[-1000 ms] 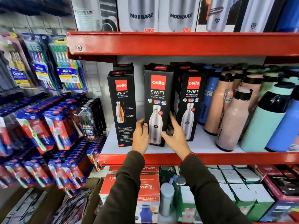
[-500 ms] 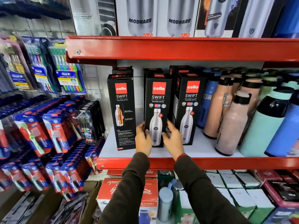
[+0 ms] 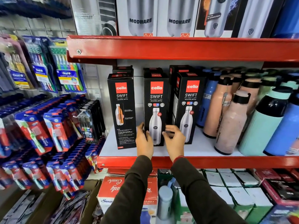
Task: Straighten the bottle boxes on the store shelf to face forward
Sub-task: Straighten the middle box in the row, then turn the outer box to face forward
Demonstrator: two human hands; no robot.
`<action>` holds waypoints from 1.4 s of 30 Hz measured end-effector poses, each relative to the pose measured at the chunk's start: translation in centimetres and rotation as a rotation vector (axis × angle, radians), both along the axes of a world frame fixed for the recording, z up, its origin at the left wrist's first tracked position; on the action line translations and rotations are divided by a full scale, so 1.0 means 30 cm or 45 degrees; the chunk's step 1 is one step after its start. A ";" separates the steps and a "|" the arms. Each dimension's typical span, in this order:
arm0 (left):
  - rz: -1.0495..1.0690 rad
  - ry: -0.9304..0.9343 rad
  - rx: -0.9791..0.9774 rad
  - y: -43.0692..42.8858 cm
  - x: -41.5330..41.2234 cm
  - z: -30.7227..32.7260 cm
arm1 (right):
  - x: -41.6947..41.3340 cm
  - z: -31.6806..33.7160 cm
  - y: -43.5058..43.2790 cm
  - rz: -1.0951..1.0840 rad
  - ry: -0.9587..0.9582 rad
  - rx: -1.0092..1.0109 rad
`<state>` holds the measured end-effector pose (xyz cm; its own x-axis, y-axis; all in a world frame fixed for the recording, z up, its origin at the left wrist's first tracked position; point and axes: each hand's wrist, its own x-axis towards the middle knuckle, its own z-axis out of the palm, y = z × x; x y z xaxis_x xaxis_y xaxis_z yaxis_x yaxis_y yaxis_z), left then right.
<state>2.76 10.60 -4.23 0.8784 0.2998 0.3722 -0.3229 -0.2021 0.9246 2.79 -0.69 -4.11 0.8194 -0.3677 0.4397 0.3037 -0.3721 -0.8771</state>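
Three black Cello Swift bottle boxes stand upright on the white shelf (image 3: 202, 149) with a red front edge. The left box (image 3: 122, 110) shows a printed side with an orange bottle picture. The middle box (image 3: 156, 97) faces forward. The right box (image 3: 190, 107) is turned slightly, with its left side showing. My left hand (image 3: 144, 143) grips the middle box's lower left edge, thumb on the front. My right hand (image 3: 174, 140) is blurred at its lower right edge, with fingers curled into the gap beside the right box. More black boxes stand behind.
Loose bottles in pink (image 3: 231, 125), mint (image 3: 265, 123) and blue (image 3: 284, 131) crowd the shelf's right side. A red upper shelf (image 3: 178, 49) carries Modware boxes (image 3: 140, 16). Toothbrush packs (image 3: 68, 75) hang at the left. Boxes fill the shelf below (image 3: 129, 188).
The middle box has gone from angled and forward of the row to square-on between its neighbours. Both hands slid down to its lower edges, and the right hand's fingers are moving.
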 end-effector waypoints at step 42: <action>0.076 -0.235 -0.434 0.496 -0.087 0.008 | -0.066 0.080 0.426 0.245 0.001 -0.034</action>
